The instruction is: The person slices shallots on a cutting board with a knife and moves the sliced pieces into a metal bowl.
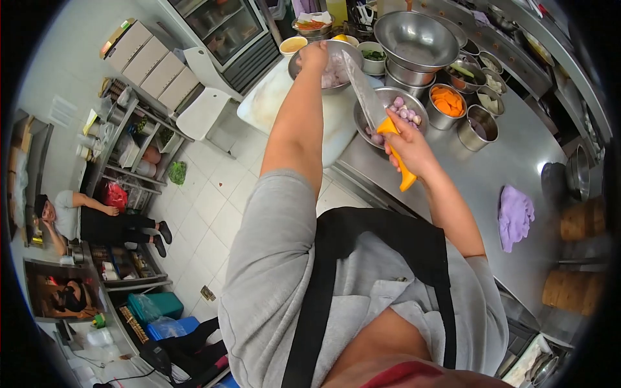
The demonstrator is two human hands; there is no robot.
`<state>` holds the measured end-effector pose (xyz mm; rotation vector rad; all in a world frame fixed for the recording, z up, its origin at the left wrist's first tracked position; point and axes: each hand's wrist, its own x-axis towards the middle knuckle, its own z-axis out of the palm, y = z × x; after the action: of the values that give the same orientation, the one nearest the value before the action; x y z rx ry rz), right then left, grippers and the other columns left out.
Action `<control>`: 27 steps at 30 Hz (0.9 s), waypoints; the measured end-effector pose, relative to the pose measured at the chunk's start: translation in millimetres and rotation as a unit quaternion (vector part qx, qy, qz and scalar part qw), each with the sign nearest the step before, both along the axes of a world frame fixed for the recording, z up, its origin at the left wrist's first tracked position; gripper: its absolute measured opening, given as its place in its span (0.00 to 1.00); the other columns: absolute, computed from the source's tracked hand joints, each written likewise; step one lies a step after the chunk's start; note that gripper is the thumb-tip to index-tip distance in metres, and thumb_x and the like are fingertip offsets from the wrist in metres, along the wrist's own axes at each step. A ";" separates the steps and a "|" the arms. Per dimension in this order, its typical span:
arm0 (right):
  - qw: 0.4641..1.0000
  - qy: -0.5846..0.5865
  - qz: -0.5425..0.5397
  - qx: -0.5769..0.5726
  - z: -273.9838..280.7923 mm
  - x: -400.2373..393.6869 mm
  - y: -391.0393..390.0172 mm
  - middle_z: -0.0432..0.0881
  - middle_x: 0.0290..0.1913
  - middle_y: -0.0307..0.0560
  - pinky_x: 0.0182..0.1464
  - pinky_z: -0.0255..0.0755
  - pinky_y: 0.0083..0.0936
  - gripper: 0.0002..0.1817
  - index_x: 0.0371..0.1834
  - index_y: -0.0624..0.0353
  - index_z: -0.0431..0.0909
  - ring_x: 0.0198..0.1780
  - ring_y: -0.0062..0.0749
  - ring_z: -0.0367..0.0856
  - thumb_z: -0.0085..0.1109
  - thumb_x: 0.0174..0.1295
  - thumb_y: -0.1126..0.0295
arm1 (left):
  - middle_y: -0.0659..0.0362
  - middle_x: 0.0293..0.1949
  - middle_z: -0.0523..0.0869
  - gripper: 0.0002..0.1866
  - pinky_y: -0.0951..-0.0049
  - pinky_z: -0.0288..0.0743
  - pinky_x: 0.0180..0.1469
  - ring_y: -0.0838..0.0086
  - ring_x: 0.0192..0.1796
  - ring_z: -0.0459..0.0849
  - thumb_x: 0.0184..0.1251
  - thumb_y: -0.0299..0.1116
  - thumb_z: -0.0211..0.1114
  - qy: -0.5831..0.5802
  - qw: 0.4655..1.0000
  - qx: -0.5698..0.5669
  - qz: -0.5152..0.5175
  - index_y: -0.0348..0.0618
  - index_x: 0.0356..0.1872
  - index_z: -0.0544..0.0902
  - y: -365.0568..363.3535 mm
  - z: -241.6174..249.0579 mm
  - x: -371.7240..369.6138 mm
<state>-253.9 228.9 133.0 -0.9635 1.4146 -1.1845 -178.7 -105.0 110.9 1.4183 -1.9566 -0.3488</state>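
Observation:
My right hand (406,143) grips the orange handle of a large knife (364,90), whose blade points up and away over a steel bowl of small purple shallots (404,110). My left hand (314,55) reaches into another steel bowl (349,48) holding pale peeled pieces, and its fingers are hidden inside. Both bowls sit by a white cutting board (272,100) on the steel counter (491,174).
A stack of big steel bowls (417,42), tubs of carrot slices (447,103) and other ingredients crowd the counter's far end. A purple cloth (515,216) lies at right. A person sits on the tiled floor (207,200) at left by shelves.

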 end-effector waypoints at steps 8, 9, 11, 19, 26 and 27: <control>0.999 -0.028 -0.007 -0.035 -1.9 -29.7 1.7 0.73 0.26 0.38 0.15 0.63 0.15 0.33 0.74 0.51 0.49 0.16 0.17 0.67 0.44 0.64 0.72 | 0.56 0.37 0.87 0.15 0.49 0.60 0.57 0.62 0.50 0.81 0.62 0.49 0.58 -0.157 0.984 -0.075 -0.048 0.55 0.41 0.85 -8.7 5.7 9.7; 0.999 -0.029 -0.003 -0.033 -3.3 -30.8 -0.3 0.73 0.26 0.38 0.15 0.63 0.15 0.33 0.74 0.51 0.49 0.16 0.17 0.67 0.44 0.64 0.72 | 0.57 0.40 0.86 0.15 0.48 0.57 0.57 0.63 0.51 0.81 0.63 0.47 0.57 -0.207 0.974 -0.085 -0.021 0.58 0.47 0.83 -12.8 -0.9 5.9; 1.000 -0.016 -0.005 -0.022 -5.0 -32.2 -5.9 0.73 0.25 0.37 0.15 0.63 0.15 0.33 0.74 0.50 0.51 0.16 0.17 0.66 0.44 0.64 0.72 | 0.57 0.42 0.86 0.16 0.50 0.58 0.56 0.63 0.51 0.81 0.63 0.48 0.57 -0.228 0.969 -0.090 -0.034 0.59 0.48 0.82 -30.9 -19.2 2.8; 0.964 0.234 0.127 0.025 37.6 -34.7 -39.3 0.78 0.25 0.40 0.18 0.67 0.19 0.31 0.71 0.48 0.57 0.17 0.19 0.71 0.45 0.62 0.71 | 0.52 0.43 0.85 0.19 0.55 0.67 0.57 0.60 0.50 0.82 0.55 0.33 0.62 -0.073 0.997 -0.013 0.005 0.55 0.51 0.81 -26.0 7.5 27.9; 0.912 0.386 0.138 0.027 46.6 -54.3 -104.0 0.75 0.24 0.40 0.23 0.69 0.20 0.29 0.70 0.52 0.61 0.18 0.20 0.69 0.47 0.62 0.66 | 0.53 0.39 0.87 0.15 0.69 0.75 0.49 0.64 0.45 0.85 0.59 0.30 0.61 0.095 0.993 -0.026 -0.059 0.46 0.49 0.81 -18.8 16.0 63.8; 0.914 0.381 0.137 0.019 51.0 -51.4 -101.3 0.74 0.24 0.39 0.23 0.68 0.19 0.29 0.69 0.53 0.61 0.19 0.19 0.70 0.48 0.62 0.66 | 0.53 0.35 0.86 0.13 0.70 0.76 0.44 0.67 0.40 0.85 0.58 0.28 0.62 0.147 0.987 -0.016 -0.070 0.42 0.45 0.81 -13.5 16.3 68.7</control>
<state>-305.2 127.6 184.0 -1.6414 1.8009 -0.5701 -110.0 -118.5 127.2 1.1395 -1.8127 -0.5549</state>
